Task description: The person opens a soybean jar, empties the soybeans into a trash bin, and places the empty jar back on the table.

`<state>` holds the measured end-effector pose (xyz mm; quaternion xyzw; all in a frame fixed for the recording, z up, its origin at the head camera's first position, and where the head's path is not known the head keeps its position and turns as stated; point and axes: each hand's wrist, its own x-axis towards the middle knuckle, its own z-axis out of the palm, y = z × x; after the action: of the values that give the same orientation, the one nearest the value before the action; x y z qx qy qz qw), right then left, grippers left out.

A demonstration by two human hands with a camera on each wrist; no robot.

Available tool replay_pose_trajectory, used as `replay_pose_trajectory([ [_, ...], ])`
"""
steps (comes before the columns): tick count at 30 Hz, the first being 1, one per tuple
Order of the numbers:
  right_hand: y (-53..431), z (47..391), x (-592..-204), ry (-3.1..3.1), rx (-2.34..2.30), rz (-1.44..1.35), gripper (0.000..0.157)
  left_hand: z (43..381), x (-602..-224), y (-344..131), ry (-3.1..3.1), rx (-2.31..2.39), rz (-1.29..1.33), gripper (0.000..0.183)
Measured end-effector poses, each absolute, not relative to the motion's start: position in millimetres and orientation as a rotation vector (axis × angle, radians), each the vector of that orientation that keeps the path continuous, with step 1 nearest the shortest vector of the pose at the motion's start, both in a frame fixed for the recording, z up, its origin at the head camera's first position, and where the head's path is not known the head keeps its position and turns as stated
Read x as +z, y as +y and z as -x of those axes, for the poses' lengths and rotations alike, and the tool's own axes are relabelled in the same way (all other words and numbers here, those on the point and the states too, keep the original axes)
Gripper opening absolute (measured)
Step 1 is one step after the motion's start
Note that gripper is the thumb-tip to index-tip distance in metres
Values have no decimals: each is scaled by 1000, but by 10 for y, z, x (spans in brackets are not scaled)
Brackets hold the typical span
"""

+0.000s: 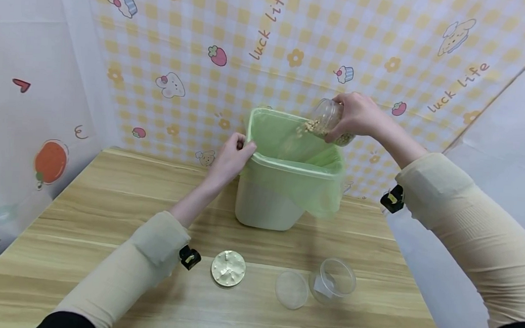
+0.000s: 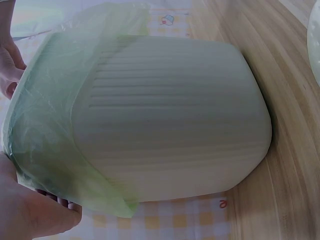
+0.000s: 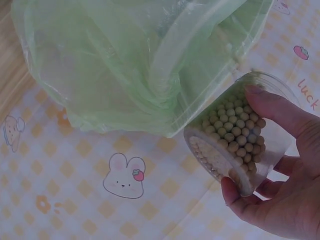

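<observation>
My right hand (image 1: 358, 117) grips a clear jar (image 1: 329, 115) tipped on its side over a lined trash bin (image 1: 267, 204). Small round tan beads (image 3: 237, 127) spill from the jar's mouth into the bin. In the right wrist view many beads still lie along the jar's lower side. A green plastic bag (image 1: 319, 191) lines the bin and folds over its rim. My left hand (image 1: 231, 160) holds the bin's left rim with the bag under its fingers; in the left wrist view that hand (image 2: 42, 212) is curled at the rim. The bin stands upright.
On the wooden table (image 1: 149, 277) in front lie a gold lid (image 1: 228, 268), a clear round lid (image 1: 291, 290) and a clear plastic cup (image 1: 343, 282). A checked patterned cloth (image 1: 198, 27) hangs right behind the bin; white sheets hang at both sides.
</observation>
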<state>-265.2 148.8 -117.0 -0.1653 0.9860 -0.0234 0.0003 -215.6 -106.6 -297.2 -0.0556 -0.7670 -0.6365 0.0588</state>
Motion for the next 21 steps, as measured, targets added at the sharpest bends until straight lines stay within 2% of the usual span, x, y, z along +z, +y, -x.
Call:
replay_pose_trajectory([
  [21,1439,2676,-1172,3091,-86,540,96,2166,-2977,-1054,-2319,-1936,153,32],
])
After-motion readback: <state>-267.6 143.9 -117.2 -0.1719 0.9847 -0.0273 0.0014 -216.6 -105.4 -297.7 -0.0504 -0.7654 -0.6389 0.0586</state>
